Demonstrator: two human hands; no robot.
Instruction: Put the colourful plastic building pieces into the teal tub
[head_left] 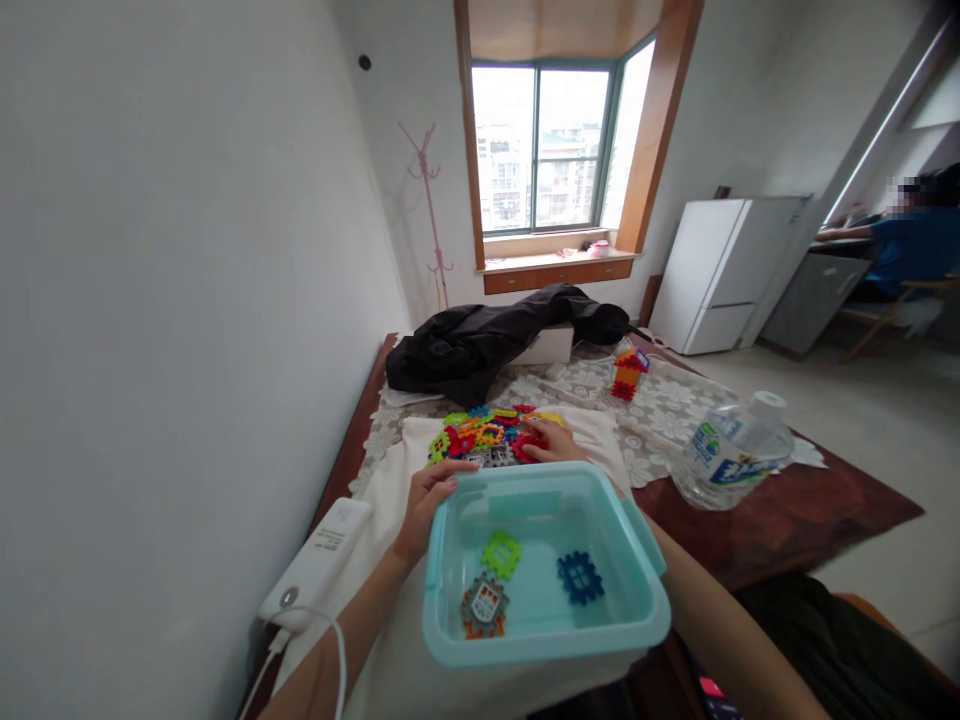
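A light teal plastic bin (547, 650) is tilted toward me in the foreground. Inside lie a lime-green interlocking plastic tile (501, 553), a dark blue tile (580, 577) and a grey tile (484, 602) with orange beneath it. My left hand (429, 505) grips the bin's far left corner, fingers over the rim. Beyond the bin, my right hand (553, 440) reaches into a pile of colourful tiles (487, 434), its thumb and fingers around a red tile (526, 447). My right forearm passes along the bin's right side, partly hidden by it.
A white power strip (319, 560) with a cable lies left. A large clear water bottle (731, 455) stands right, and a small house built of tiles (628, 374) farther back. Black cloth (487, 340) covers the table's far end. A person in blue (911, 240) sits at far right.
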